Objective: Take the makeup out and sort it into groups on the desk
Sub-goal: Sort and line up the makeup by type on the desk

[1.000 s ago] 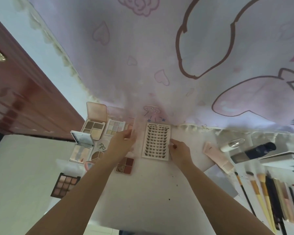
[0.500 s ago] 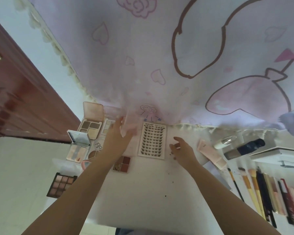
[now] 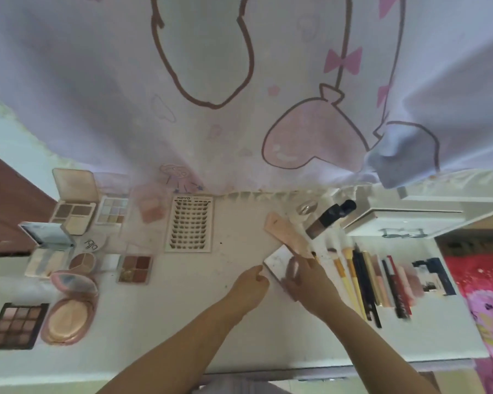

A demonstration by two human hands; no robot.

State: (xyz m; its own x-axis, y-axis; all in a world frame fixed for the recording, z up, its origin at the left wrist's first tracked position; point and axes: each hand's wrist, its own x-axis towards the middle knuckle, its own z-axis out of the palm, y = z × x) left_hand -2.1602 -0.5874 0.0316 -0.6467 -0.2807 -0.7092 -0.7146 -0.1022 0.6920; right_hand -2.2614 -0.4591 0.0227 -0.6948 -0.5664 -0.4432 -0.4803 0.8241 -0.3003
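Open palettes grouped desk-left; lash card flat mid-desk; brushes, pencils rowed right.

Left hand: bare forearm reached forward over the desk, fingers loosely curled, tips near the corner of a white flat case; contact could not be told. Right hand: bare forearm extended alongside, hand lying on that case, fingers blurred, grip unclear.
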